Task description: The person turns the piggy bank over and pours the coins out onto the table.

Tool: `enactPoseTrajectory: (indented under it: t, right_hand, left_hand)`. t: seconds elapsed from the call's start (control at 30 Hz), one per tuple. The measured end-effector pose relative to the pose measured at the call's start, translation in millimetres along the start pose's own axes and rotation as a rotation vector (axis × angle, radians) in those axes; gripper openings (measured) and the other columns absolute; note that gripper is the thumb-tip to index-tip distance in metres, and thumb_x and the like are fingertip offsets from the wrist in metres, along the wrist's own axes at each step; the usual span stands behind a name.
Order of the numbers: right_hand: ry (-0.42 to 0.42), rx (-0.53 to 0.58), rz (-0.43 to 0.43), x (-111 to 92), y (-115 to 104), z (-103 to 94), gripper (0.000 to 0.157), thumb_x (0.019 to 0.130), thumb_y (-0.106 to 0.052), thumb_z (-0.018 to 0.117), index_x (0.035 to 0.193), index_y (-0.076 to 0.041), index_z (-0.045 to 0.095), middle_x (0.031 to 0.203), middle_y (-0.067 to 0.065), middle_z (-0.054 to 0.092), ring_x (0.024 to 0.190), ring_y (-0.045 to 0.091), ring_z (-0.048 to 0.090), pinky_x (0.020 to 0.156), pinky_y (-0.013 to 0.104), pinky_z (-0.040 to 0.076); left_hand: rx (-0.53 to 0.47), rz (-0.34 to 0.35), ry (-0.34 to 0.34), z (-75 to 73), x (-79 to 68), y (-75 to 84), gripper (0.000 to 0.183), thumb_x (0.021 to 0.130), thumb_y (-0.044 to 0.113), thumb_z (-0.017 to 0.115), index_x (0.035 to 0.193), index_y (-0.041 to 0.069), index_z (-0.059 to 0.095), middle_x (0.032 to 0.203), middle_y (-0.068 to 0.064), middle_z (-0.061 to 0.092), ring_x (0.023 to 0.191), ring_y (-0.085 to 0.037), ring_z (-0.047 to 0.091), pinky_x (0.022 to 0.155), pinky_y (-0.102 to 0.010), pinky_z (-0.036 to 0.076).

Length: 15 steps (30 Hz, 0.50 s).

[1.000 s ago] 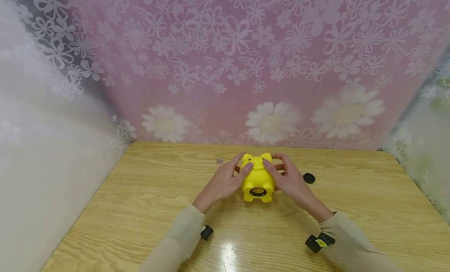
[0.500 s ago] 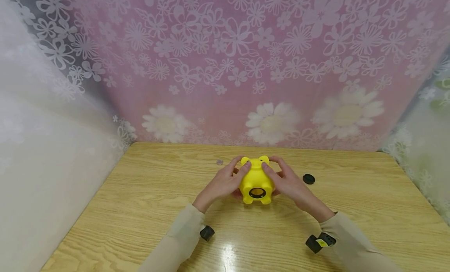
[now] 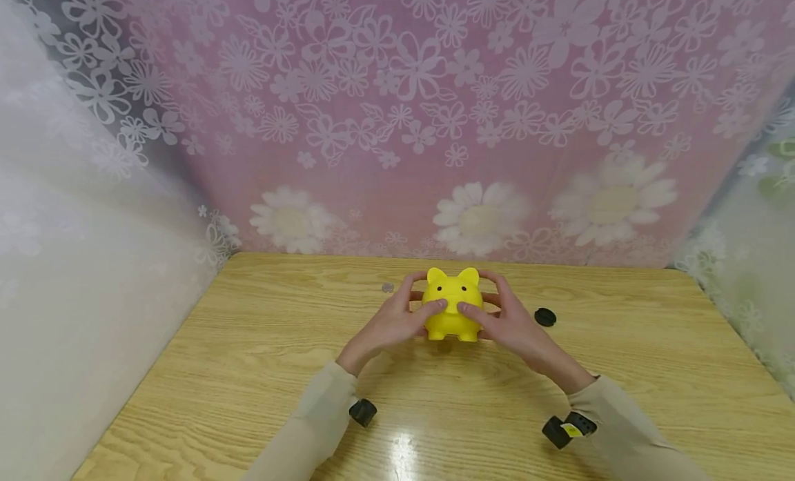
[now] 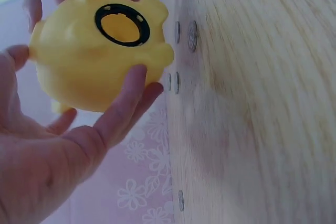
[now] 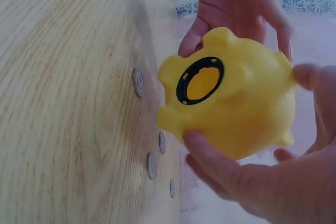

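Both hands hold a yellow piggy bank [image 3: 453, 324] above the table, its snout facing the head camera. My left hand [image 3: 394, 321] grips one side and my right hand [image 3: 514, 328] the other, thumbs on the front. Each wrist view shows the underside, where a black-rimmed round hole [image 4: 122, 27] is uncovered. Beneath the bank several coins lie on the table, among them a silver coin [image 4: 192, 36] in the left wrist view and another coin [image 5: 138, 82] in the right wrist view. Most of these coins are hidden from the head view.
A black round cap [image 3: 545, 317] lies on the wooden table [image 3: 248, 370] right of the hands. One coin [image 3: 388, 288] lies farther back on the left. A pink flowered cloth [image 3: 373, 122] hangs behind the table, with pale cloths at both sides.
The piggy bank has tipped so that its face now points at the head camera and the hole in its underside no longer shows there. Both hands keep hold of it.
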State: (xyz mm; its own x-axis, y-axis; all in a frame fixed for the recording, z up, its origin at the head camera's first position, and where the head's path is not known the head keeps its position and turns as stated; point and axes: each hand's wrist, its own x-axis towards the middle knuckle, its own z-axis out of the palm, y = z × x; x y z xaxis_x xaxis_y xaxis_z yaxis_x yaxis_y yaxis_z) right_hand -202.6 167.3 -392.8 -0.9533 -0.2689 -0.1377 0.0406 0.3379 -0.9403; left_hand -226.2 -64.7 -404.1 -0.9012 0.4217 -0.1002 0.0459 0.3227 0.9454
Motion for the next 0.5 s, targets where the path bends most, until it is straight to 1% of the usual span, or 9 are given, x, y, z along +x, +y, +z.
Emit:
enactPoseTrajectory:
  t: [0.13, 0.23, 0.33, 0.4, 0.5]
  right_hand:
    - [0.018, -0.071, -0.1, -1.9, 2.3, -0.9, 0.086, 0.097, -0.037, 0.071, 0.162, -0.022, 0.016, 0.166, 0.024, 0.023, 0.14, 0.054, 0.044, 0.099, 0.056, 0.056]
    - [0.016, -0.084, -0.192, -1.8, 5.2, -0.2, 0.085, 0.095, -0.029, 0.075, 0.161, -0.02, 0.023, 0.167, 0.019, 0.02, 0.147, 0.053, 0.034, 0.103, 0.056, 0.054]
    - [0.008, -0.07, -0.286, -0.6, 8.4, 1.6, 0.081, 0.092, -0.02, 0.078, 0.157, -0.02, 0.03, 0.167, 0.013, 0.022, 0.151, 0.05, 0.03, 0.107, 0.056, 0.05]
    - [0.014, -0.077, -0.344, -0.2, 9.6, 2.6, 0.08, 0.09, -0.015, 0.08, 0.155, -0.02, 0.033, 0.167, 0.012, 0.024, 0.152, 0.049, 0.028, 0.108, 0.058, 0.047]
    - [0.041, -0.105, -0.402, 0.2, 11.5, 3.9, 0.08, 0.087, -0.01, 0.081, 0.153, -0.02, 0.037, 0.167, 0.011, 0.025, 0.153, 0.049, 0.026, 0.11, 0.06, 0.043]
  left_hand:
    - [0.009, 0.089, -0.001, -2.3, -1.3, -2.8, 0.076, 0.097, 0.037, 0.071, 0.155, 0.03, 0.024, 0.156, -0.013, 0.039, 0.116, -0.034, 0.067, 0.088, -0.046, 0.062]
    - [-0.002, 0.155, 0.003, -3.3, -2.1, -4.7, 0.078, 0.092, 0.027, 0.076, 0.152, 0.029, 0.025, 0.157, -0.011, 0.034, 0.126, -0.038, 0.06, 0.089, -0.042, 0.062]
    - [-0.019, 0.205, 0.003, -3.6, -2.0, -5.7, 0.081, 0.087, 0.019, 0.08, 0.147, 0.027, 0.026, 0.157, -0.008, 0.03, 0.133, -0.039, 0.055, 0.091, -0.041, 0.061]
    - [-0.027, 0.229, 0.003, -3.7, -1.9, -6.0, 0.083, 0.084, 0.016, 0.081, 0.145, 0.025, 0.027, 0.157, -0.006, 0.028, 0.137, -0.038, 0.052, 0.093, -0.041, 0.061]
    - [-0.048, 0.254, -0.003, -3.7, -1.7, -6.2, 0.084, 0.081, 0.011, 0.082, 0.143, 0.023, 0.027, 0.156, -0.003, 0.026, 0.141, -0.037, 0.048, 0.097, -0.042, 0.059]
